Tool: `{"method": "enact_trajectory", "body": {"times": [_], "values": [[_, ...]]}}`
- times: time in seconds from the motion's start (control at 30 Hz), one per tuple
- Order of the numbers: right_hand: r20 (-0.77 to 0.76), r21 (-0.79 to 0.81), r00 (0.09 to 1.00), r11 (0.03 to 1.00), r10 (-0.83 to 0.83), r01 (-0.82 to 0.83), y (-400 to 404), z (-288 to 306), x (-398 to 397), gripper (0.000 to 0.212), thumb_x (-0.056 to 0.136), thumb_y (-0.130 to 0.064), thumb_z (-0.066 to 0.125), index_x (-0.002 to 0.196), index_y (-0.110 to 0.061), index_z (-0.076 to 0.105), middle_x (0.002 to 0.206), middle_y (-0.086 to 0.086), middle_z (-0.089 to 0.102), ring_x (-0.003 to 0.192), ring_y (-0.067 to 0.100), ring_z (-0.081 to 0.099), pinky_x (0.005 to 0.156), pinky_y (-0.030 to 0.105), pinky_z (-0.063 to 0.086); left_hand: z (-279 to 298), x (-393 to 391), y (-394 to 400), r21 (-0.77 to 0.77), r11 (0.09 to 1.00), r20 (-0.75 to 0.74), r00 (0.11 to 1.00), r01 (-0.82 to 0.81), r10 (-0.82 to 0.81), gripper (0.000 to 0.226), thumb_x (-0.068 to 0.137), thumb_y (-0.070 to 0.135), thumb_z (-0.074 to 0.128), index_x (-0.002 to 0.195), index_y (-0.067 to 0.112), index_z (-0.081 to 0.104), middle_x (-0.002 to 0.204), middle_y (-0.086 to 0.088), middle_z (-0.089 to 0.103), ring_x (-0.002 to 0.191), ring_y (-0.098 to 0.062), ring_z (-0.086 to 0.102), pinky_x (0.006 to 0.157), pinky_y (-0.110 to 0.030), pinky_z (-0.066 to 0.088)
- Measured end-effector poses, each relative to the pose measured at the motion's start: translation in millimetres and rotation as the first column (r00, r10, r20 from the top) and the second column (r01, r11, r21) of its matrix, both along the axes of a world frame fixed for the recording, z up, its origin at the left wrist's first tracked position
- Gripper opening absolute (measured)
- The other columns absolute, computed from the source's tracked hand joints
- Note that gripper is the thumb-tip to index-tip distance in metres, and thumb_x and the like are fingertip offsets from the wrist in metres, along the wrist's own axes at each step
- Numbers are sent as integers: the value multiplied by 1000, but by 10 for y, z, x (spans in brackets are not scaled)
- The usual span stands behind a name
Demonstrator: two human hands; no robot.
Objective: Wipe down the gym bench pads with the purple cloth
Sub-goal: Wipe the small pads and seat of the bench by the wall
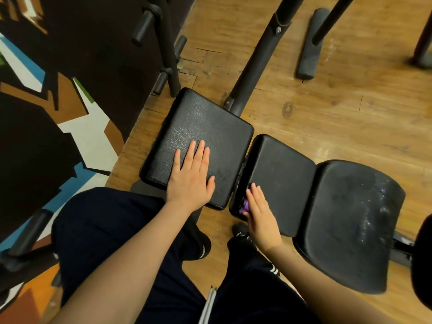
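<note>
Down over the gym bench, a person in dark trousers (105,230) is leaning toward three black pads set in a row above a wooden floor (327,108). Their left hand (190,174) is lying flat on the left pad (198,127), its fingers (200,150) straight and slightly spread, palm down, gripping nothing. Just beside that pad, across a narrow gap, the middle pad (282,174) is sitting a little lower. At its near left corner the right hand (261,216) is pressing the purple cloth (245,205) against the pad's edge; only a small purple bunch is showing from under the palm, right at the gap between the two pads. The right fingers (256,195) are reaching forward nearly straight over the cloth, and whether the thumb is curling around it underneath cannot be told. The right pad (355,220) is touching the middle one along a seam, and its surface is showing pale scuffed flecks toward its far right side. No containers are showing anywhere. Beyond the pads, a black frame post (257,59) is slanting up from the floor, and a loose black padded bar (309,45) is lying on the boards well apart from the bench. To the left, a wall painted with angular coloured shapes (77,118) is running alongside.
</note>
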State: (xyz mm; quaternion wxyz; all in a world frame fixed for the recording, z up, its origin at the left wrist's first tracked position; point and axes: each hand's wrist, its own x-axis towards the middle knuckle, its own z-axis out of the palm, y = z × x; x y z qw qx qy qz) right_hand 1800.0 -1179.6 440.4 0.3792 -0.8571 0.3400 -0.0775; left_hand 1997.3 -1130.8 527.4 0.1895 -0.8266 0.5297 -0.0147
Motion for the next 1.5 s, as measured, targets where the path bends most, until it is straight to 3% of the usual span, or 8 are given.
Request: {"method": "enact_trajectory", "body": {"times": [0.17, 0.3, 0.53, 0.7, 0.87, 1.0, 1.17, 1.5], "values": [[-6, -80, 994, 991, 106, -106, -22, -23, 69, 76, 77, 7, 68, 141, -6, 31, 148, 4, 20, 138, 25, 18, 107, 45, 17, -13, 4, 1, -6, 1000, 3, 1000, 1, -1, 73, 89, 46, 28, 149, 5, 23, 156, -13, 22, 145, -28, 17, 114, -49, 6], [-5, -20, 998, 998, -56, 56, -52, -160, -149, 79, 72, 15, 67, 140, -5, 32, 147, 5, 21, 138, 25, 19, 107, 49, 21, -12, 1, 5, -3, 1000, -8, 1000, -3, 3, 73, 89, 46, 27, 149, 6, 20, 157, -12, 21, 145, -28, 16, 115, -50, 9], [14, 16, 968, 968, -251, 251, -746, -90, 233, 47, 94, -3, 47, 140, -1, 35, 151, 9, 21, 142, 24, 15, 110, 23, 12, -35, 17, 8, -21, 1000, -1, 1000, 10, -10, 73, 88, 46, 28, 149, 6, 24, 156, -13, 23, 145, -28, 18, 113, -49, 3], [-28, 74, 913, 910, -408, 409, -1320, -38, 549, 48, 99, -13, 40, 144, -6, 27, 155, 5, 17, 143, 17, 10, 110, 24, 15, -31, 16, -6, -10, 1000, -3, 1000, 7, -7, 73, 89, 46, 28, 150, 6, 19, 158, -12, 18, 146, -28, 13, 114, -49, 2], [41, 43, 941, 942, -335, 333, -420, -139, 198, 49, 93, -4, 49, 140, -2, 35, 151, 8, 21, 140, 21, 14, 114, 34, 18, -42, 14, 13, -17, 1000, 2, 1000, 9, -9, 73, 89, 46, 31, 149, 6, 22, 157, -12, 21, 145, -28, 16, 114, -49, 3], [21, 51, 969, 968, -247, 246, 90, -178, -70, 50, 91, 0, 52, 139, -2, 37, 147, -2, 18, 139, 18, 14, 110, 9, 5, -44, 15, 7, -20, 1000, 0, 1000, 10, -10, 73, 88, 45, 32, 148, 5, 24, 156, -13, 23, 145, -29, 18, 114, -49, 4], [52, 67, 938, 939, -342, 338, -340, -103, 241, 48, 93, -6, 51, 138, 0, 37, 150, 8, 22, 138, 16, 13, 112, 28, 17, -46, 16, 13, -10, 1000, 1, 1000, 11, -11, 73, 88, 45, 32, 149, 5, 22, 157, -13, 21, 145, -29, 16, 113, -49, 2], [67, 46, 907, 910, -415, 413, -1150, -102, 409, 44, 97, -10, 44, 139, -2, 37, 151, 10, 25, 142, 23, 19, 114, 35, 21, -40, 13, 10, -25, 1000, -15, 1000, 13, -13, 74, 87, 44, 36, 148, 4, 25, 155, -14, 24, 144, -29, 20, 113, -50, 5]]}}
